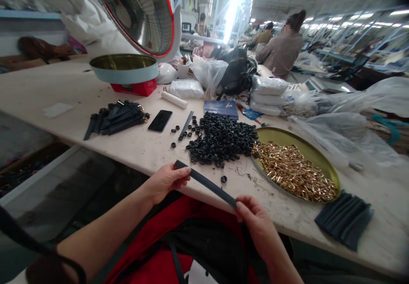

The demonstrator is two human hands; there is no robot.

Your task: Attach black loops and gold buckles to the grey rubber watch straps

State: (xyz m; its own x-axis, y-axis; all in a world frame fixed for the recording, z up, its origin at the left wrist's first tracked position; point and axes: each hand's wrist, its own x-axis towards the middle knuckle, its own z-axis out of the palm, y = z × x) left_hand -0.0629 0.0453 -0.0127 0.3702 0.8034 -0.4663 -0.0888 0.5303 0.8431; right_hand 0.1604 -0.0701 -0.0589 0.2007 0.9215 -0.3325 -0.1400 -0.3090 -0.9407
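A flat dark strap (pixel 212 186) stretches between my hands over the table's front edge. My left hand (pixel 171 179) pinches it near its left end, thumb on top. At the other end my right hand (pixel 251 211) grips the strap between thumb and fingers. Just beyond the strap lies a heap of small black loops (pixel 223 137), with one loose loop (pixel 223 179) close to the edge. Right of the heap, a round gold tray (pixel 332 175) holds many small gold metal pieces (pixel 295 169). Several dark straps (pixel 345 218) lie side by side at the right edge.
Dark straps with metal ends (pixel 119 117) are piled at the left, beside a phone (pixel 160 120). Farther back are a round tin (pixel 124 75) on a red box (pixel 134 88), a heater (pixel 137 15), a white roll (pixel 174 99), a blue booklet (pixel 221 109) and plastic bags. People sit beyond.
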